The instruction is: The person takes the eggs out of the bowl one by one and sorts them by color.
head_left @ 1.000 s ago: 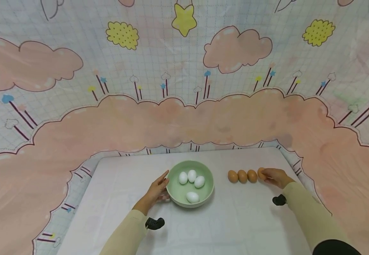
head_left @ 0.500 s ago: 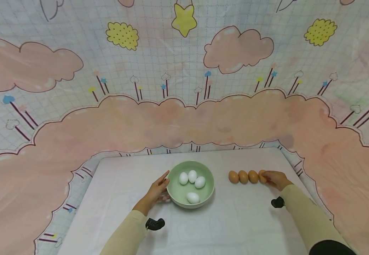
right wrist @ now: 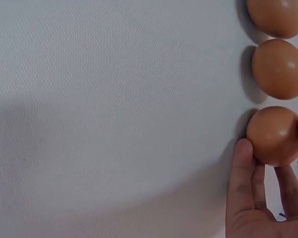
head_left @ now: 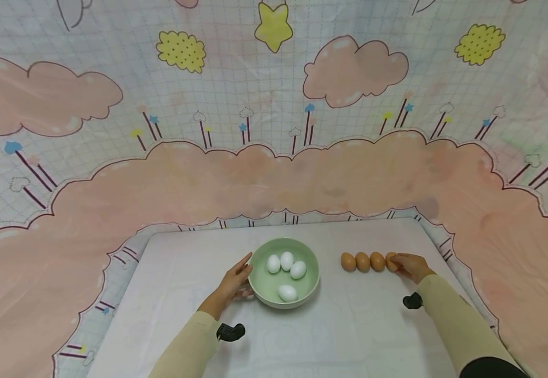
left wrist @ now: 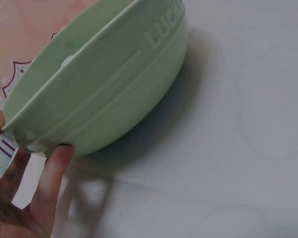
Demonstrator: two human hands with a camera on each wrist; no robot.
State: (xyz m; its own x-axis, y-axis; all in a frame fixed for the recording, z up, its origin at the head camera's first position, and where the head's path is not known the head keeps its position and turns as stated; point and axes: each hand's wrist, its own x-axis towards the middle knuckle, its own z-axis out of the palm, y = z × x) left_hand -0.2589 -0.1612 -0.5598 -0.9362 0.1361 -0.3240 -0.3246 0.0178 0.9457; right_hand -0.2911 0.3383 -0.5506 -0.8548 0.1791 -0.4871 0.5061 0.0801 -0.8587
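Observation:
My left hand (head_left: pixel 230 286) rests its fingertips against the left side of a light green bowl (head_left: pixel 312 286). In the left wrist view the fingers touch the outer wall of the bowl (left wrist: pixel 114 94), which has raised lettering. Several white eggs lie inside, one white egg (head_left: pixel 287 293) apart from the others near the front. On the right, my right hand (head_left: pixel 411 266) holds the rightmost brown egg (head_left: pixel 390 261) in a row. The right wrist view shows fingers and thumb around that brown egg (right wrist: pixel 273 135), close to the neighbouring brown egg (right wrist: pixel 279 69).
Other brown eggs (head_left: pixel 362 262) continue the row leftward on the white-covered table (head_left: pixel 330 336). Behind the table hangs a patterned cloth (head_left: pixel 278 181) with clouds and stars. A black device (head_left: pixel 230 332) sits at the left wrist, another black device (head_left: pixel 413 301) at the right.
My right hand has moved slightly down and left with the rightmost brown egg, bringing it into line beside the others. The left hand stays at the bowl.

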